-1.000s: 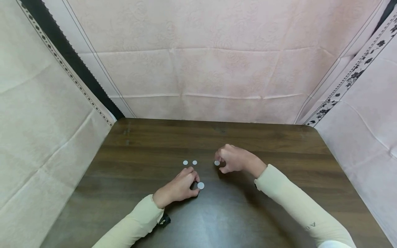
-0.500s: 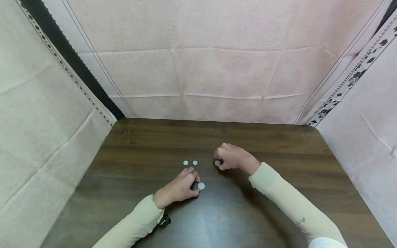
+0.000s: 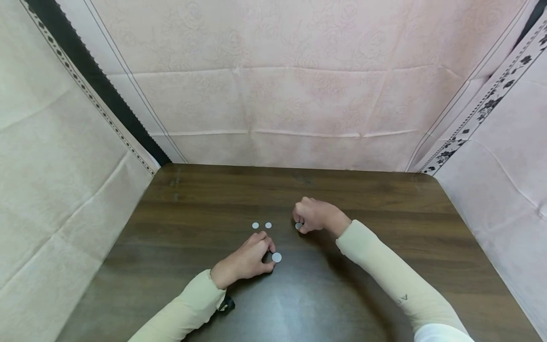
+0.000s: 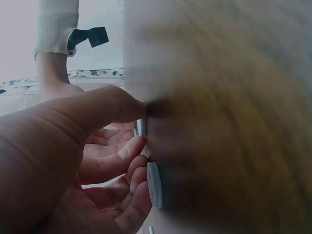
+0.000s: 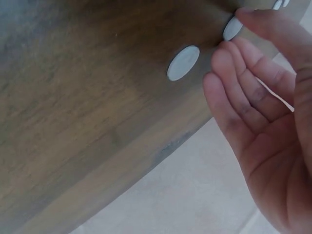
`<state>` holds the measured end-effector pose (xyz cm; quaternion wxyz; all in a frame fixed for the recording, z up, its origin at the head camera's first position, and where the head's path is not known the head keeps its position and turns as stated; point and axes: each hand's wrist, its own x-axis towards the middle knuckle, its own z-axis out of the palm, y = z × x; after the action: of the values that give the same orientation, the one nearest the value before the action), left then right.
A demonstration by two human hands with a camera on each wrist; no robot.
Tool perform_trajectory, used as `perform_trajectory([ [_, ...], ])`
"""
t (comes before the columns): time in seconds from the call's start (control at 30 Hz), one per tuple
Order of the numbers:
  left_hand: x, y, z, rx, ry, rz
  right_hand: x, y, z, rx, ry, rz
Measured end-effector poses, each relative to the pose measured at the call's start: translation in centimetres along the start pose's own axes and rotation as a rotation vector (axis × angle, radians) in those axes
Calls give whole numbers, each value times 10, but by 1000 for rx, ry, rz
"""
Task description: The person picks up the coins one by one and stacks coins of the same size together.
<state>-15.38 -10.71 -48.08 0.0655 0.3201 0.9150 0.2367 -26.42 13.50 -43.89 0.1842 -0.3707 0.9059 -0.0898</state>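
Note:
My left hand [image 3: 251,257] lies low over the brown table, its thumb and index fingertip at opposite edges of a white disc [image 3: 277,257]. That disc [image 4: 141,126] stands between thumb and index finger in the left wrist view. My right hand [image 3: 316,214] pinches another white disc [image 3: 298,226], which the fingers partly cover. Two smaller white discs [image 3: 255,225] lie side by side just beyond my left hand. In the right wrist view a flat disc [image 5: 184,63] lies on the table beside the fingers, hidden by the right hand in the head view.
The wooden table [image 3: 192,199] ends in a far edge against a pale cloth curtain [image 3: 278,95]. Cloth panels [image 3: 55,190] also hang on both sides. A black strap piece [image 3: 227,304] sits at the left cuff.
The right thumb has drawn in onto its disc, and the right forearm has shifted left. My left hand and the other discs look unmoved.

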Motion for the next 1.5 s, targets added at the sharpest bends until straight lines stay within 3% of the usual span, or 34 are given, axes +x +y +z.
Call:
perform_trajectory([
  [0.17,1,0,-1,4,7,1,6,4,-2,23,-24,12],
  [0.67,1,-1,-2,-7,12,8,12,-2,7,-157,-5,37],
  [1.0,-1,1,-2,-6,9,2,6,-3,7,-146,25,9],
  [1.3,-3,0,1,11,23,24,-8,-4,10,-61,37,-36],
  [1.5,-2,0,1,23,35,41,-17,-6,11,-34,47,-23],
])
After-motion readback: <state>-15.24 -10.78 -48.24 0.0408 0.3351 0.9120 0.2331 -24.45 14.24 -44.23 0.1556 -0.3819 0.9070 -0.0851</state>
